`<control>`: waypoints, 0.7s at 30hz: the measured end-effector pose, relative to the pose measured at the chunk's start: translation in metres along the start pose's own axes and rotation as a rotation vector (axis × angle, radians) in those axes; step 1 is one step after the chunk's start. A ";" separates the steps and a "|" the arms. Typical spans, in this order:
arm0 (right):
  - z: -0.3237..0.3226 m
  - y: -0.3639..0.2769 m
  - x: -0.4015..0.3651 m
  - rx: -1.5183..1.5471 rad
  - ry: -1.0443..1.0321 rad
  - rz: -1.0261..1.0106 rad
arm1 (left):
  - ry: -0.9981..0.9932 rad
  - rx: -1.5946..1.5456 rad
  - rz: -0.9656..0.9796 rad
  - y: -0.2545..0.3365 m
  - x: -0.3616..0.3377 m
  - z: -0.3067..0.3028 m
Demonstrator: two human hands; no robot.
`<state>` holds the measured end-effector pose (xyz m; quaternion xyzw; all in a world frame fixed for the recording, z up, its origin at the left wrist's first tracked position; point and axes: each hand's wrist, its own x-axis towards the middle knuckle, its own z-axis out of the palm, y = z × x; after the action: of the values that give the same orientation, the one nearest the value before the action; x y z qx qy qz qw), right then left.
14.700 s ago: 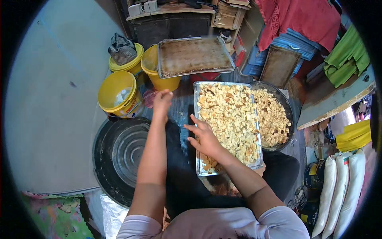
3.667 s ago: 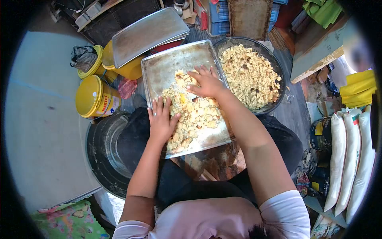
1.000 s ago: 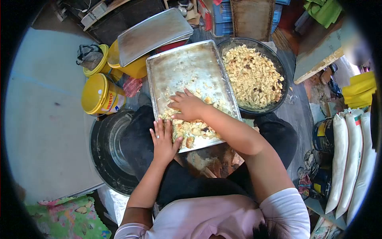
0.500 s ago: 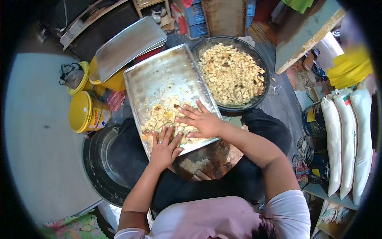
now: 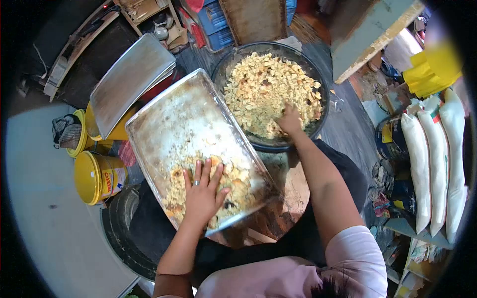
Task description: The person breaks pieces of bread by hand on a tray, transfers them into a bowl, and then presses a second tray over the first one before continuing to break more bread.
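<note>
My left hand (image 5: 202, 196) lies with fingers spread on broken pale-yellow bread-like pieces (image 5: 237, 180) at the near end of a metal baking tray (image 5: 174, 111). A ring shows on one finger. The tray slants in front of me, its far part bare apart from scattered crumbs. To its right stands a round black basin (image 5: 325, 97), heaped with the same kind of pieces (image 5: 268, 74), some browned. My right hand (image 5: 289, 121) reaches into the near side of this heap, its fingers blurred and partly hidden by the pieces.
Stacked metal trays (image 5: 131, 74) rest over yellow buckets at the left. A lidded yellow bucket (image 5: 88, 178) stands below them, near a black tub (image 5: 119, 226). Long white filled bags (image 5: 416, 169) stand at the right. A worn board (image 5: 370, 42) juts in at upper right.
My right hand has left the tray and moved up and right into the basin. My left hand stays on the pieces on the tray. The view has shifted, so most things sit further left.
</note>
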<state>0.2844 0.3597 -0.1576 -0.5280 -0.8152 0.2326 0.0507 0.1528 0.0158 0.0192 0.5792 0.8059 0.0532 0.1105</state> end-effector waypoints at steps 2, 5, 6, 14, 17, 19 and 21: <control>0.015 0.039 0.024 -0.044 -0.132 0.155 | -0.042 0.006 -0.009 -0.001 0.002 -0.007; 0.071 0.059 0.058 -0.121 -0.170 0.372 | -0.126 -0.074 0.018 -0.008 -0.001 -0.010; 0.078 0.047 0.062 -0.125 -0.197 0.371 | -0.147 -0.077 0.001 -0.009 -0.001 -0.014; 0.080 0.015 0.063 -0.493 -0.355 0.181 | -0.098 -0.233 0.018 -0.023 -0.004 -0.021; 0.075 0.017 0.058 -0.394 -0.243 0.127 | -0.050 -0.234 0.026 -0.025 -0.005 -0.022; 0.090 0.041 0.059 -0.340 -0.134 0.050 | -0.023 -0.232 0.028 -0.027 -0.009 -0.018; 0.083 0.048 0.058 -0.279 -0.058 0.033 | 0.077 -0.261 0.021 -0.029 -0.013 -0.010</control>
<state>0.2716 0.4002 -0.2612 -0.5364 -0.8319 0.1330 -0.0505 0.1278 -0.0048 0.0244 0.5658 0.7897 0.1808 0.1534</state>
